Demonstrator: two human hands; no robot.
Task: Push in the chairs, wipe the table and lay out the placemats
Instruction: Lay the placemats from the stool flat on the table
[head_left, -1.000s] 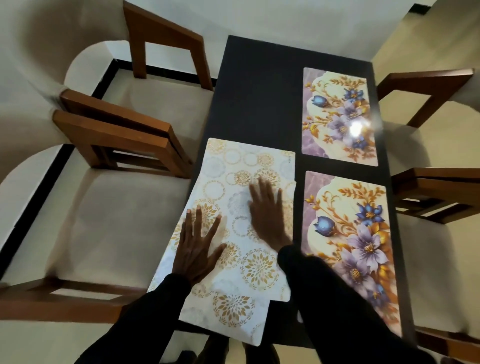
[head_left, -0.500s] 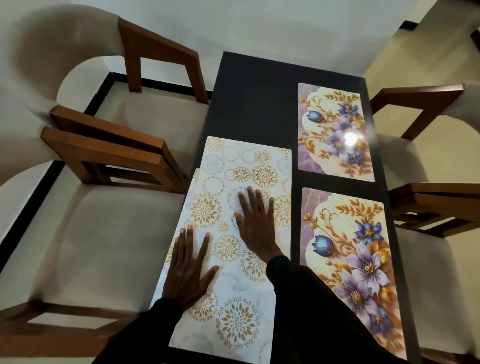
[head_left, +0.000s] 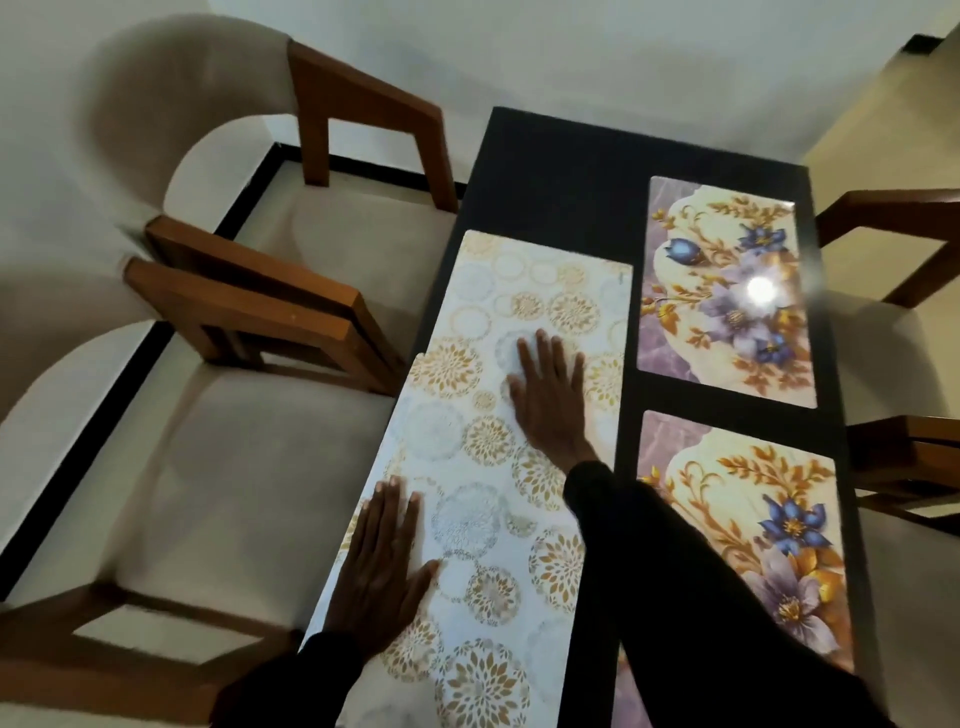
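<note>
1. Head view, right side of the frame: a far glossy floral placemat (head_left: 727, 291) and a near glossy floral placemat (head_left: 737, 519) lie square on the dark rectangular desk (head_left: 561, 171). That side looks done.
2. Centre-left: a far white gold-circled placemat (head_left: 545, 280) and a near white gold-circled placemat (head_left: 467, 519) overlap. My left hand (head_left: 382, 577) presses the near one, and my right hand (head_left: 550, 400) lies flat by the overlap. My fingers are straight and released, grasping nothing.
3. I judge these two need separating and squaring. I cannot tell whether wiping is done. The wooden beige-seated chairs (head_left: 260, 312) at left show much seat.

No words, numbers or brand marks can be read anywhere (the placemats (head_left: 727, 358) carry only flower and medallion patterns).
</note>
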